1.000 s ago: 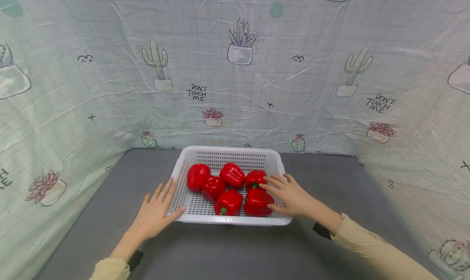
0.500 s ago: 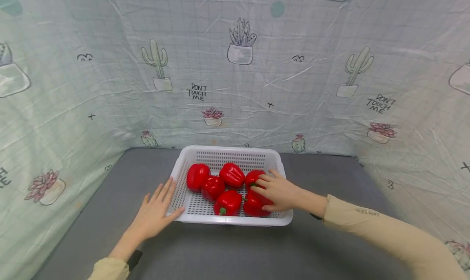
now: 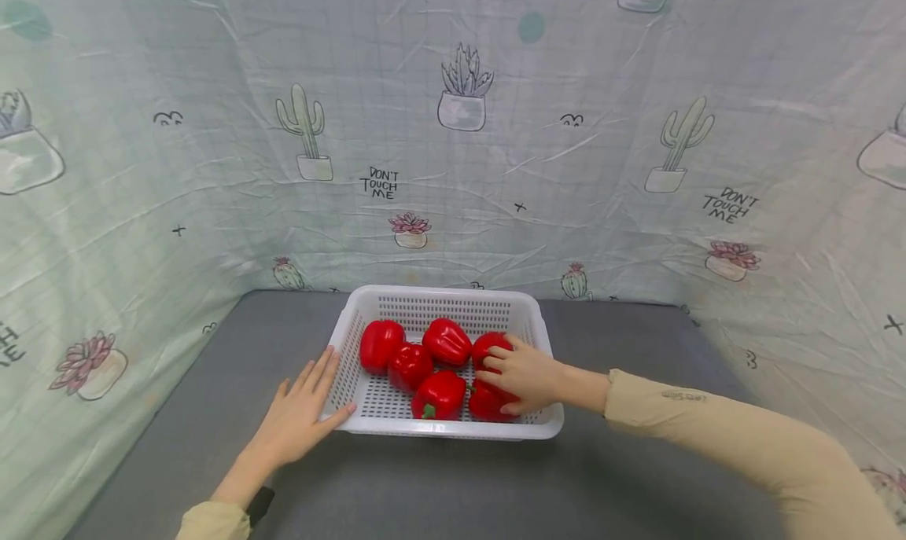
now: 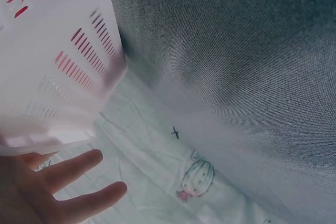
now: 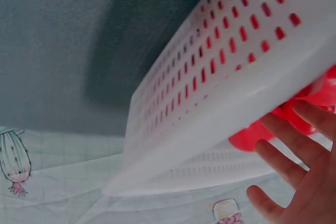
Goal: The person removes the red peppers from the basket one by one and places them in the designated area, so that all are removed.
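A white perforated plastic basket (image 3: 382, 424) holds several red bell peppers, among them one with a green stem (image 3: 440, 391) at the front. My left hand (image 3: 292, 426) lies with spread fingers against the basket's left rim; in the left wrist view its fingers extend beside the basket wall (image 4: 31, 77). Over the basket's right side, my right hand (image 3: 529, 376) reaches across the front right bell pepper (image 3: 488, 403), partly covering it and the bell pepper (image 3: 488, 342) behind. In the right wrist view, the spread fingers of my right hand (image 5: 310, 166) overlap red peppers (image 5: 248, 138).
The basket stands on a dark grey tabletop (image 3: 439, 493). Close behind it hangs a pale curtain (image 3: 524, 163) printed with cacti and lettering, and it also encloses both sides.
My right hand has moved left and inward from the basket's right rim to over the front right pepper. My left hand stays at the left rim. The head view tilts slightly.
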`<state>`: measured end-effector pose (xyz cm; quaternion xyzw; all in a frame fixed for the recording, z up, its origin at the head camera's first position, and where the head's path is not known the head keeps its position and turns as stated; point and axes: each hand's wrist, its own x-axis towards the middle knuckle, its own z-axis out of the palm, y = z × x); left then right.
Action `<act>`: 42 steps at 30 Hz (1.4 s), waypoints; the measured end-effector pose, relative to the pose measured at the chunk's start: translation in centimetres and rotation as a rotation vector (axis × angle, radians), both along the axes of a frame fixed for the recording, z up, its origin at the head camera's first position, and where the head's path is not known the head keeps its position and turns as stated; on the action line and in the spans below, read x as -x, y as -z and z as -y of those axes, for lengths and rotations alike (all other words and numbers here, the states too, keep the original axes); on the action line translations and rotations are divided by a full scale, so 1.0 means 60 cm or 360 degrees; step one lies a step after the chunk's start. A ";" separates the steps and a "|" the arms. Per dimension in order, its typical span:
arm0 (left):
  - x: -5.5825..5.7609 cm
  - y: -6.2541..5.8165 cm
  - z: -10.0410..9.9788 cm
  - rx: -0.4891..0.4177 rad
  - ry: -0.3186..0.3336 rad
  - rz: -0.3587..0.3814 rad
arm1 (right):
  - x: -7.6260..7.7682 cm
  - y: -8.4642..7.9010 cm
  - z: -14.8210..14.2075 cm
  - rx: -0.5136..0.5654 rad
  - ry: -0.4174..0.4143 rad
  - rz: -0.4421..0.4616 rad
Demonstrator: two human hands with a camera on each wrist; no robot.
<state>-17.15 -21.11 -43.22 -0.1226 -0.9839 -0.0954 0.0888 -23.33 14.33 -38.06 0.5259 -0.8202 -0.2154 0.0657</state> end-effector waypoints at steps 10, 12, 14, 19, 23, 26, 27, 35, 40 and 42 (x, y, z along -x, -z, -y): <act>0.006 0.003 -0.004 0.0009 0.0021 -0.0019 | 0.011 0.017 0.020 -0.0153 -0.0057 0.0009; 0.005 0.003 -0.005 0.0008 0.0022 -0.0013 | 0.009 0.020 0.024 -0.0204 -0.0046 0.0003; 0.004 0.004 -0.005 0.0005 0.0019 -0.0008 | 0.007 0.022 0.026 -0.0239 -0.0031 -0.0010; 0.001 0.008 -0.004 -0.0008 0.0019 -0.0012 | 0.004 0.027 0.029 -0.0276 0.0021 0.0015; -0.001 0.010 -0.005 -0.0008 0.0018 -0.0010 | 0.001 0.031 0.026 -0.0231 0.0006 0.0017; -0.002 0.010 -0.005 -0.0005 0.0011 -0.0004 | 0.002 0.033 0.025 -0.0148 -0.0037 -0.0006; -0.001 0.010 -0.005 -0.0007 0.0010 -0.0003 | 0.002 0.033 0.024 -0.0125 -0.0047 -0.0012; 0.000 0.006 -0.003 -0.0025 0.0017 -0.0009 | 0.002 0.025 0.019 -0.0055 -0.0055 -0.0057; 0.002 0.006 -0.002 -0.0023 0.0014 -0.0013 | 0.004 0.025 0.013 -0.0006 -0.0070 -0.0016; 0.002 0.006 -0.002 -0.0018 0.0009 -0.0005 | 0.005 0.026 0.011 0.0007 -0.0084 -0.0002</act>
